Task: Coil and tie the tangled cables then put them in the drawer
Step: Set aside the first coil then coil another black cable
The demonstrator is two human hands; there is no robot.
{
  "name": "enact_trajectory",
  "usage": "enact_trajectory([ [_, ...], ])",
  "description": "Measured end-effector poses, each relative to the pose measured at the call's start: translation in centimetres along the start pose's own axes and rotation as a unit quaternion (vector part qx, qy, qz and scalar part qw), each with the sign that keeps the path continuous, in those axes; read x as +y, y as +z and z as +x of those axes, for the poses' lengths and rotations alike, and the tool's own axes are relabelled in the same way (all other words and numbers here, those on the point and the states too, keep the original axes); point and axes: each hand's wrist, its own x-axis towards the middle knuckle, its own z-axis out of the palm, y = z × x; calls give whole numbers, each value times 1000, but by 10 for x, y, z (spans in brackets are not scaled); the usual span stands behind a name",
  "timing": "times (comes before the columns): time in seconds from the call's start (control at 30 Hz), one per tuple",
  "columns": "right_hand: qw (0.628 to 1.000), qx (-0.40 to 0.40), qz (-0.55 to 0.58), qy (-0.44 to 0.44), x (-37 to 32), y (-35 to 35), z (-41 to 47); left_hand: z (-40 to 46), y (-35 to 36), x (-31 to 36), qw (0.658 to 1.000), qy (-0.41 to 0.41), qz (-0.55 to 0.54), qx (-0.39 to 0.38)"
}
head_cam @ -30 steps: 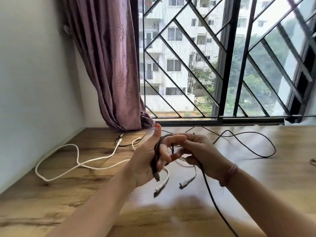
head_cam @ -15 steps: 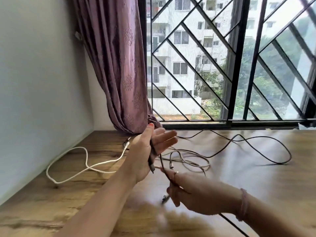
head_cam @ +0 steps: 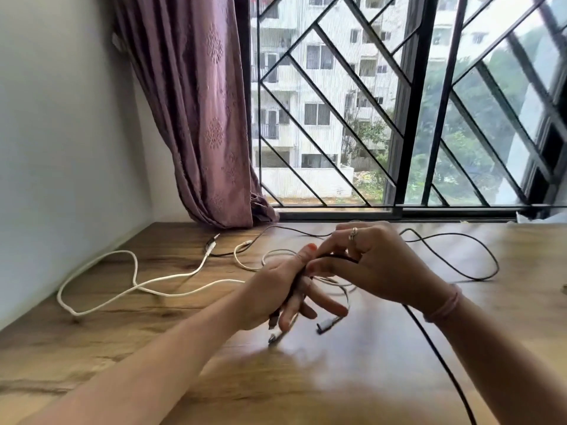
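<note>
While I'm watching the head cam, the left hand (head_cam: 276, 289) is gripping the black cable (head_cam: 435, 354), thumb up, the other fingers loosely spread below, with the cable running down across its palm. The right hand (head_cam: 371, 265) is pinching the same cable just beside the left thumb, and the cable is trailing off under the right wrist toward me. A white cable (head_cam: 135, 282) is lying looped on the table (head_cam: 352, 378) to the left, near the curtain (head_cam: 199, 118).
</note>
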Motion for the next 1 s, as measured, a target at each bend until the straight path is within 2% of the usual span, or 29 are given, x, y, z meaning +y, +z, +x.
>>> enact_trajectory([
  [0.13, 997, 45, 3, 56, 13, 6, 2, 1, -5, 2, 991, 3, -133, -23],
  [0.23, 992, 36, 73, 97, 13, 12, 0, -2, -10, 6, 986, -5, -164, -37],
  [0.33, 971, -4, 175, 165, 10, 21, -3, -7, -15, 8, 983, -17, -184, -11],
  [0.47, 914, -67, 318, 242, 2, 32, -8, -8, -22, 8, 969, -49, -238, 42],
  [0.57, 892, -125, 328, 285, -9, 43, -14, -7, -25, 8, 943, 1, -330, 34],
  [0.63, 896, -185, 277, 294, -14, 51, -18, -4, -27, 11, 931, 45, -354, 83],
  [0.7, 917, -259, 166, 255, -19, 59, -23, -1, -29, 11, 919, 85, -365, 120],
  [0.8, 943, -311, 4, 117, -28, 64, -29, -1, -25, 9, 946, 72, -291, 123],
  [0.9, 950, -304, -49, 61, -32, 56, -26, -2, -24, 2, 974, 32, -189, 117],
  [1.0, 963, -261, -71, -3, -27, 41, -19, -4, -22, 1, 984, 7, -146, 99],
])
